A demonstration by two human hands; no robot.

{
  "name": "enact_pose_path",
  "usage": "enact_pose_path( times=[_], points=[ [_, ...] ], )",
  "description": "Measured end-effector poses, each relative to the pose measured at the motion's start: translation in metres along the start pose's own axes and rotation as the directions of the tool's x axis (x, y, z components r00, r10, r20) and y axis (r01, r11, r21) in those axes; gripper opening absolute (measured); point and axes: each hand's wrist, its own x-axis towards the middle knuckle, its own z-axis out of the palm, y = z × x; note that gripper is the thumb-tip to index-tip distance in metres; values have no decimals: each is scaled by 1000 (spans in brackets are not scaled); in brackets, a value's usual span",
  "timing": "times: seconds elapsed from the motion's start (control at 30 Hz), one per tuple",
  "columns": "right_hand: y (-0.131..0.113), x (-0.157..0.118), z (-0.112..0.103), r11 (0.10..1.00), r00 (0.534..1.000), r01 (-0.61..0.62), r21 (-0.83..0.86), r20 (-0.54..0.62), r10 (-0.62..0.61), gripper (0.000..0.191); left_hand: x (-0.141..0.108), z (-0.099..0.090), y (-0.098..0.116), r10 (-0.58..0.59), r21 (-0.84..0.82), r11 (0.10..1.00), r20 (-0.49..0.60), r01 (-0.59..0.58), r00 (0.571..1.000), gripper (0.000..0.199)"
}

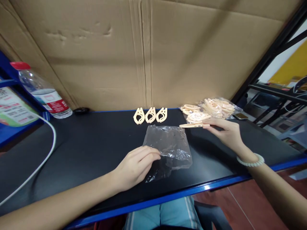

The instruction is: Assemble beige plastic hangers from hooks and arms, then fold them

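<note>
Currently | left hand (136, 164): fingers pinched on clear bag (171, 140) | right hand (224, 132): fingers closed on beige piece (192, 126) | far bench (96, 143): three beige clips (150, 116)

Head view: mod. bright, soft light, apparently from above. Diag. shadow band crosses cardboard (96, 38), upper R; dark shadow on tabletop (96, 143) below right hand (226, 131). Specular glints on plastic bag (168, 139) & blue table edge (207, 187). Wide-angle distortion stretches periphery; bkgd. rack (273, 90), far R, sl. soft.
</note>
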Motion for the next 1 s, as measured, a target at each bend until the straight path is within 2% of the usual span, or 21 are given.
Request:
enact_pose_path(
  times=[0.17,0.27,0.33,0.4,0.47,0.57,0.67,0.77,0.83,1.0],
  points=[
    [-16,4,-7,999,987,-31,-41,-159,24,10,-2,0,-2,28,-19,999,5,-27,1000,31],
    [-44,7,-17,1000,967,-5,-28,-254,-2,8,-2,0,-2,42,-15,999,19,-42,999,31],
    [-70,5,-27,995,955,59,-75,-286,-79,10,-2,0,-2,42,-13,999,29,-41,999,31],
    [-98,-1,-40,981,970,144,-127,-177,-165,15,-1,-1,-1,36,-9,999,41,-35,999,32],
    [-123,-13,-52,967,961,238,-94,-121,-248,21,-1,-1,-1,27,-4,1000,55,-27,998,34],
    [-148,-36,-61,958,956,285,-44,88,-280,26,-1,-2,-1,34,8,999,44,-35,998,38],
    [-155,-49,-58,935,934,348,-71,111,-340,23,-2,-1,-2,44,16,999,7,-44,999,40],
    [-150,-47,-51,840,837,535,-90,186,-514,20,-4,1,-3,37,13,999,-39,-37,999,42],
    [-147,-42,-46,787,790,608,-101,177,-587,25,-5,3,-4,33,9,999,-68,-32,997,43],
    [-147,-35,-31,749,762,647,-144,87,-642,24,-3,3,-2,41,10,999,-78,-41,996,43]
  ],
)
